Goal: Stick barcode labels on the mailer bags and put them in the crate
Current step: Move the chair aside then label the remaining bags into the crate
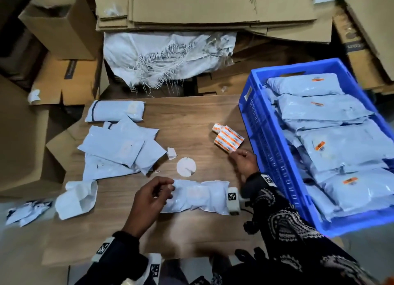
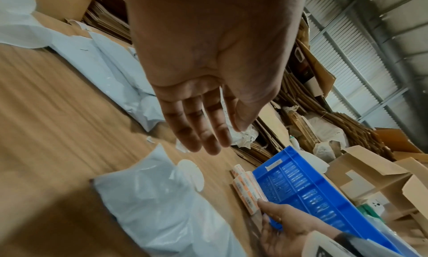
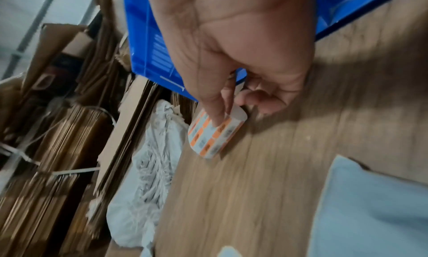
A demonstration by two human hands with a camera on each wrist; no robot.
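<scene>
Flattened cardboard cartons (image 1: 213, 5), stacked along the far side, with a frayed white woven sack (image 1: 166, 59) slumped against them. Wooden table (image 1: 191, 114), brown grain, in front of the person. Blue plastic crate (image 1: 275, 154), slotted walls, standing on the table's right end; filled with grey mailer bags (image 1: 332, 148), several showing an orange barcode label on top. Loose heap of unlabelled mailer bags (image 1: 119, 148) on the table's left half, one more lying apart at the far left corner. Single mailer bag (image 1: 198, 196), lying flat and lengthwise near the table's front edge between the two hands. Left hand (image 1: 149, 199), hovering at that bag's left end; the wrist view shows the fingers (image 2: 199, 131) straight and close together above the table, gripping nothing, while the head view cannot settle whether fingertips touch the bag. Label roll (image 1: 228, 138), white strip printed with orange barcode stickers, partly unrolled, on the table just beside the crate's near wall. Right hand (image 1: 245, 161), placed at the near end of the strip; thumb and forefinger (image 3: 215, 110) pinch the loose end, the other fingers curled under. Round white paper disc (image 1: 186, 166), lying flat between heap and roll. Small torn white scrap (image 1: 171, 152), just beside the heap.
</scene>
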